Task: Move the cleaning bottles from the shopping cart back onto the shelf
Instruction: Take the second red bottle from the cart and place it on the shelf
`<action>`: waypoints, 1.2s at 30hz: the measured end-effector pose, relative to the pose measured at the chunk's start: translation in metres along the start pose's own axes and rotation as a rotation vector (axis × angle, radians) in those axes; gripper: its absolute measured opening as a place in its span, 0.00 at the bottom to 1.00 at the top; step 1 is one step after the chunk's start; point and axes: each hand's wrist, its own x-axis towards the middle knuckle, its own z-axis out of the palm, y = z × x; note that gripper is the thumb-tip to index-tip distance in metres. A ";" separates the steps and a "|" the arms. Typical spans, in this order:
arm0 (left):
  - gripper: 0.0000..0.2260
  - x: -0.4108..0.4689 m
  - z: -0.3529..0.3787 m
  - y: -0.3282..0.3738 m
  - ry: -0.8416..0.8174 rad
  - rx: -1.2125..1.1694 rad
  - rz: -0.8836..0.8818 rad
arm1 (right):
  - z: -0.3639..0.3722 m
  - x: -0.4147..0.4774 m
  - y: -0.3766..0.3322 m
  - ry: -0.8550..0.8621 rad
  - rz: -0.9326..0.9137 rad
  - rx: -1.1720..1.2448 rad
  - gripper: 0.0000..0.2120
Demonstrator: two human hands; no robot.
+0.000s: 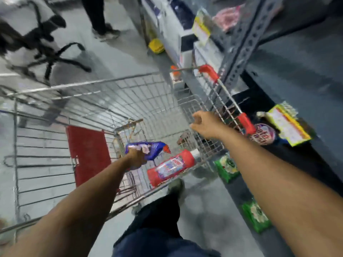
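Note:
A wire shopping cart (pixel 115 101) stands in front of me, its right side against the grey metal shelf (pixel 297 75). My left hand (pixel 136 157) reaches deep into the cart and grips a blue cleaning bottle (pixel 148 148) with a red cap. Beside it on the cart floor lies a red cleaning bottle (pixel 171 167) with a white label. My right hand (pixel 205 125) hovers over the cart's right rim with loosely curled fingers, holding nothing.
The cart's red child-seat flap (pixel 87 153) is at the left. Green packets (pixel 226 166) sit on the lowest shelf level, with a round tub (pixel 263 133) and yellow price tags (pixel 288 125) above. An office chair (pixel 46 49) and a person's legs (pixel 100 17) stand beyond the cart.

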 end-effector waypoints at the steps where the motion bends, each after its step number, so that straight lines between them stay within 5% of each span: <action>1: 0.06 0.011 0.010 -0.010 -0.020 0.013 -0.020 | 0.011 0.018 0.002 -0.081 -0.008 -0.105 0.20; 4: 0.22 0.041 0.040 -0.028 -0.096 0.037 -0.086 | 0.050 0.065 0.014 -0.399 -0.065 -0.450 0.16; 10: 0.03 0.061 0.088 -0.044 -0.200 -0.372 -0.239 | 0.112 0.114 0.062 -0.763 0.005 -0.798 0.17; 13: 0.17 0.068 0.104 -0.057 -0.140 -0.595 -0.361 | 0.121 0.122 0.067 -0.827 0.071 -0.810 0.24; 18: 0.40 0.075 0.104 -0.055 -0.172 -0.693 -0.387 | 0.142 0.123 0.070 -0.766 0.284 -0.648 0.29; 23: 0.25 0.075 0.091 -0.045 -0.137 -0.444 -0.219 | 0.127 0.109 0.063 -0.747 0.300 -0.569 0.29; 28: 0.29 0.061 0.077 -0.033 -0.167 -0.374 -0.136 | 0.069 0.093 0.022 -0.735 0.140 -0.492 0.27; 33: 0.30 0.026 0.027 -0.014 -0.071 -0.384 0.133 | -0.022 0.052 -0.045 -0.365 -0.051 -0.312 0.32; 36: 0.31 -0.008 -0.022 0.015 -0.002 -0.529 0.300 | -0.074 0.007 -0.073 -0.029 -0.124 0.029 0.34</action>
